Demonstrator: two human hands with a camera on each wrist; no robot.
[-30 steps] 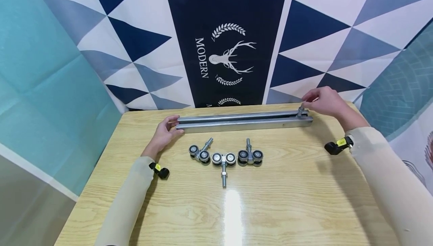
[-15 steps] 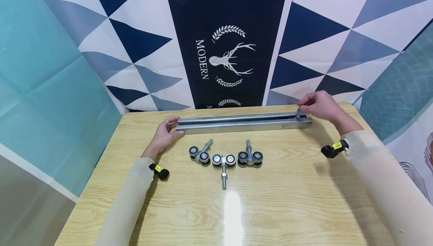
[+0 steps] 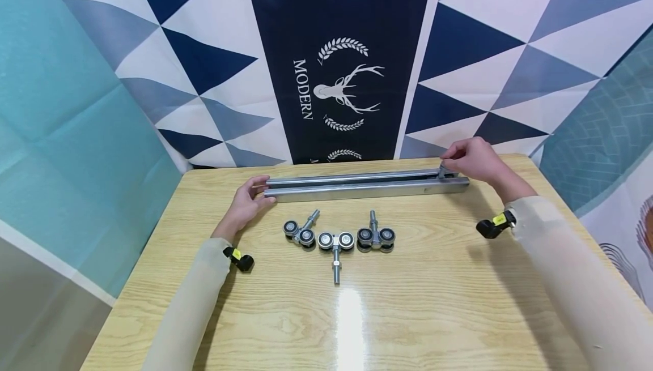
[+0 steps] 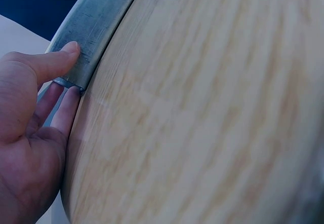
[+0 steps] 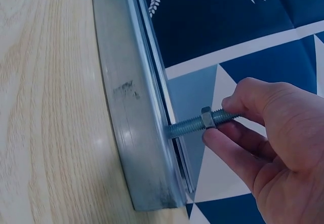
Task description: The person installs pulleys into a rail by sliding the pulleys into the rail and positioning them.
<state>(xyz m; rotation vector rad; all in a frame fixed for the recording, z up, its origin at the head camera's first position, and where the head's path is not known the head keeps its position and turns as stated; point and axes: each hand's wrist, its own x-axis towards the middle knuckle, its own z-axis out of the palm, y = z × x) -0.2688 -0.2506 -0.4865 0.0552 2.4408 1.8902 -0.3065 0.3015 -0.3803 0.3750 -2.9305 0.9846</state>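
Note:
A slotted metal track lies across the far part of the table, slot facing up. At its left end my left hand holds it, the thumb on the front wall and the other fingers around the end. My right hand pinches the upright threaded bolt of a roller trolley, just above a hex nut. The bolt stands in the slot near the track's right end; its wheels are hidden inside the track. In front of the track lie three loose roller trolleys: left, middle and right.
The wooden table carries all of these. Right behind it hangs a patterned cloth with triangles and a deer head. A teal panel borders the left side.
My right hand has slid the trolley bolt a short way left along the slot, away from the right end. The left hand and the loose trolleys have stayed put.

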